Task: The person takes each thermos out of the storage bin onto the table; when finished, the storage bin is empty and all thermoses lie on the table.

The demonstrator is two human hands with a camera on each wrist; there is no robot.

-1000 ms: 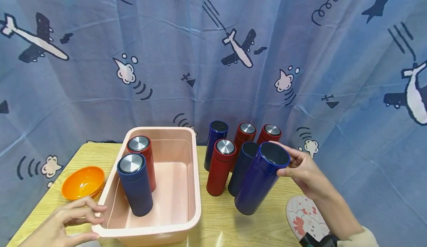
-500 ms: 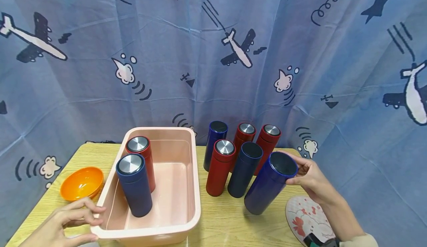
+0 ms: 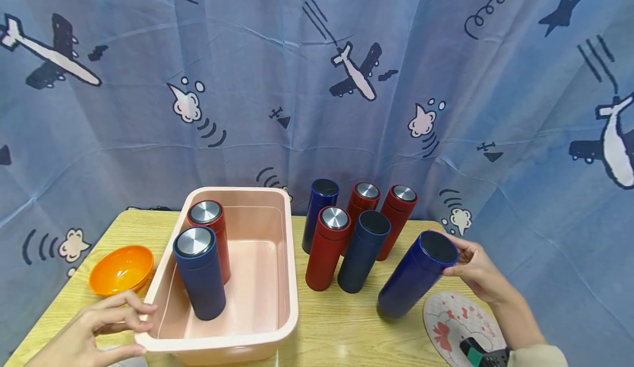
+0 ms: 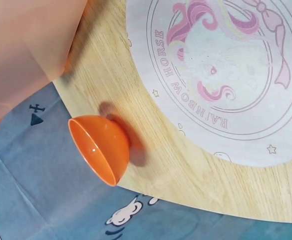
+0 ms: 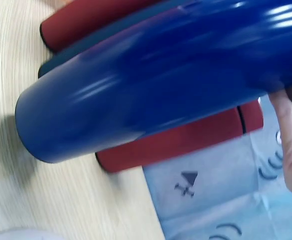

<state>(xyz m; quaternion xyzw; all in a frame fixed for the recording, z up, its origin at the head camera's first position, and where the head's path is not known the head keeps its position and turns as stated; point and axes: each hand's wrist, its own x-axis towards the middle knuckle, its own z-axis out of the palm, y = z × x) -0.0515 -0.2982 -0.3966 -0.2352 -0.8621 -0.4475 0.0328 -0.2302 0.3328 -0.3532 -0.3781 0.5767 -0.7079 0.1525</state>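
Note:
My right hand [image 3: 477,268] grips a glossy blue thermos [image 3: 413,279] near its dark lid, thumb on the near side. The thermos leans, lid to the right. In the right wrist view, the thermos [image 5: 150,80] spans the picture with its base close to the table; whether they touch I cannot tell. At the near left corner of a pink plastic bin [image 3: 292,301], my left hand [image 3: 106,326] holds the rim between fingers and thumb. Inside the bin's left side stand a navy thermos [image 3: 202,279] and a red thermos [image 3: 223,240], both with silver lids.
Several thermoses stand right of the bin: front red [image 3: 327,251], navy [image 3: 361,257], back blue [image 3: 319,218], and two more red ones [image 3: 354,207] [image 3: 396,218]. An orange bowl [image 3: 121,270] lies left of the bin. Round mats [image 3: 453,323] [image 4: 205,120] lie near both arms.
The right hand has carried the blue thermos rightward and lower, away from the standing navy one. The left hand has stayed on the bin's corner.

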